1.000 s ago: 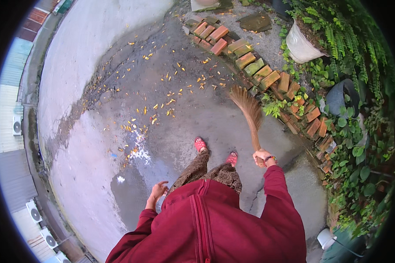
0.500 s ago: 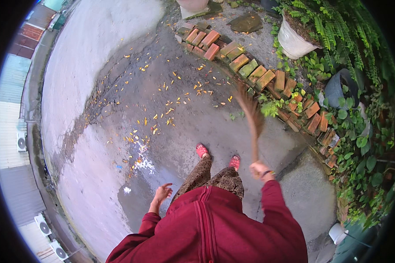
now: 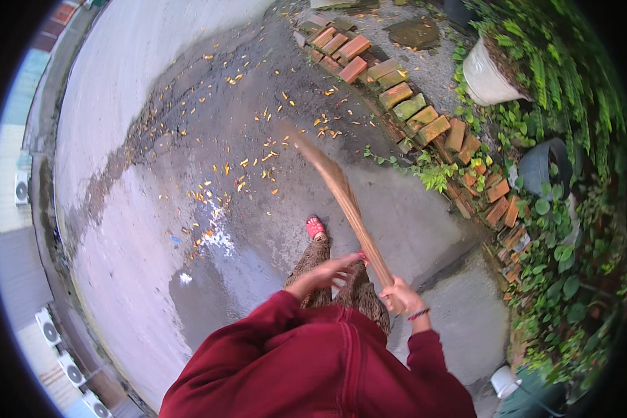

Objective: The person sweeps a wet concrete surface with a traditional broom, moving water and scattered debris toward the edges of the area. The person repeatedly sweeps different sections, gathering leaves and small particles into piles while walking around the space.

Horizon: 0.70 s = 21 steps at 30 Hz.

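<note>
My right hand [image 3: 403, 297] is wrapped around the lower end of a brown stick broom [image 3: 352, 209]. The broom slants up and left over the pavement, and its far bristles are smeared by motion. In front of my body, my left hand [image 3: 332, 272] has its fingers stretched out and holds nothing; it is close to the broom but apart from it. Yellow leaves [image 3: 242, 185] lie scattered on the dark, damp ground beyond the broom's tip and to its left.
A curved border of loose bricks [image 3: 397, 94] edges a planted bed on the right. There stand a white pot [image 3: 488, 75], a dark bucket [image 3: 542, 167] and leafy plants [image 3: 571, 289]. A small white bucket [image 3: 505, 382] sits at lower right. White splashes [image 3: 219, 240] mark the ground.
The broom has swung from the brick border to the left, across my front. My left hand has come up and right toward it. The view has shifted slightly.
</note>
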Tool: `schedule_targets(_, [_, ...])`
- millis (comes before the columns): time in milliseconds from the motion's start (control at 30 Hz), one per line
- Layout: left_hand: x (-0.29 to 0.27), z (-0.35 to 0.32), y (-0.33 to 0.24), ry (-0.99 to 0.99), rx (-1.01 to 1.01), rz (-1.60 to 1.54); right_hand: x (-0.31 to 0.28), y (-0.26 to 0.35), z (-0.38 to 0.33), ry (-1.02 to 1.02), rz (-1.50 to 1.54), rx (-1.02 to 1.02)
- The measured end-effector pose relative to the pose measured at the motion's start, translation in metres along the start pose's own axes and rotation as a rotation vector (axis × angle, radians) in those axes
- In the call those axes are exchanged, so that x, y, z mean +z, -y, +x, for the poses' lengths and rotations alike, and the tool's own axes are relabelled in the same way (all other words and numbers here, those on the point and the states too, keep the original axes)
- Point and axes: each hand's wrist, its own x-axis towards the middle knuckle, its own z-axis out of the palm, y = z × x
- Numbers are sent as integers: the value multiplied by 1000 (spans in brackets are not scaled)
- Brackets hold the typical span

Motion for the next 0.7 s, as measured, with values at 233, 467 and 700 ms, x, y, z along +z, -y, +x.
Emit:
schedule_targets(233, [64, 167, -8, -298, 277, -341, 39, -12, 52, -359, 304, -61])
schedule_targets(467, [-53, 167, -11, -287, 206, -416, 78, -4, 177, -352, 115, 106])
schedule_targets(700, [-50, 85, -32, -626, 420, -510, 110, 31, 133, -63, 15, 39])
